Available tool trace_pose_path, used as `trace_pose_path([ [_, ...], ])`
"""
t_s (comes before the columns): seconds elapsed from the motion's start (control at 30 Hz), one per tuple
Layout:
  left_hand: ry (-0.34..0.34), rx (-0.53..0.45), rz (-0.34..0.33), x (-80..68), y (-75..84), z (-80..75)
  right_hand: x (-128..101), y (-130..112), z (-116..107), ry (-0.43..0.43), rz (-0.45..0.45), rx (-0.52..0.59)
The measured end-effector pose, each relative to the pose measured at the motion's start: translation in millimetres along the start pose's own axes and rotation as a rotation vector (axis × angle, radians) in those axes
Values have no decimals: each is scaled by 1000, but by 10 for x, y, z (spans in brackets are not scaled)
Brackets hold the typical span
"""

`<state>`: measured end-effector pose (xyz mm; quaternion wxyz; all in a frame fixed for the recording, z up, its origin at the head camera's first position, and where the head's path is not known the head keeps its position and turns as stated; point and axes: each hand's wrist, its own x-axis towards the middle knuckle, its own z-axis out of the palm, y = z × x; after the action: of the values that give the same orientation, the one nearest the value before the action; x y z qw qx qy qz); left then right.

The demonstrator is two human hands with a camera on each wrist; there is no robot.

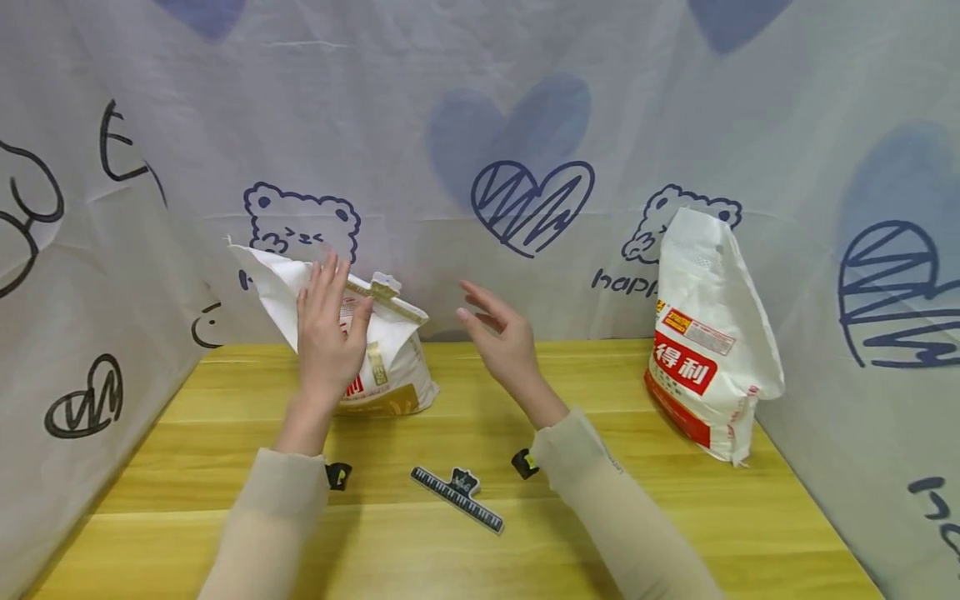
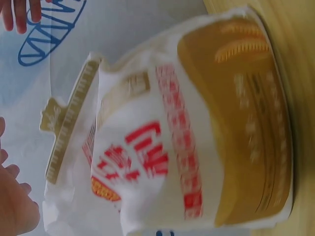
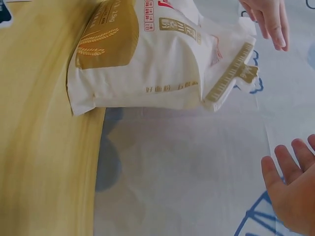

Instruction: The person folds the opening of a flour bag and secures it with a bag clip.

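White plastic flour bag with a gold base [image 1: 375, 367] stands at the back left of the yellow wooden tabletop [image 1: 480, 550], its folded top pinched by a gold ruler-shaped clip [image 1: 382, 296]. The left hand [image 1: 326, 333] is raised with straight fingers in front of the bag's upper flap, covering part of its print; whether it touches cannot be told. The right hand [image 1: 498, 333] hovers open just right of the bag, holding nothing. Two bags in all: a second white bag with a red label [image 1: 705, 342] stands well apart at the right. One black ruler-shaped clip [image 1: 457, 496] lies between the sleeves. Wrist views blur the lettering.
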<state>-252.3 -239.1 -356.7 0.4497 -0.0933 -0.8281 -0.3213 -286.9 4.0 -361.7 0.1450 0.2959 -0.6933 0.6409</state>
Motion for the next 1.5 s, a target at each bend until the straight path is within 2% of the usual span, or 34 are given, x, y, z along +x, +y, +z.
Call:
trace_pose_path([
  [0.17,29,-54,-21,-105,95,172,-152,47,-140,42,22,-5],
  [0.43,61,-118,16,-200,264,448,-345,147,-432,132,20,-63],
  [0.63,53,-162,23,-252,384,613,-430,229,-616,217,34,-96],
  [0.83,-3,-215,10,-320,553,806,-478,251,-767,319,107,-127],
  [0.97,-40,-252,-10,-355,678,937,-529,95,-854,366,163,-155],
  [1.07,-78,-270,-34,-376,749,1024,-574,-55,-917,400,151,-161],
  [1.2,-126,-282,-56,-390,823,1109,-599,-63,-1033,455,111,-175],
  [1.33,-166,-302,-45,-395,913,1186,-621,34,-1168,533,92,-185],
  [1.5,-218,-307,-45,-412,1025,1286,-692,169,-1366,628,77,-271],
])
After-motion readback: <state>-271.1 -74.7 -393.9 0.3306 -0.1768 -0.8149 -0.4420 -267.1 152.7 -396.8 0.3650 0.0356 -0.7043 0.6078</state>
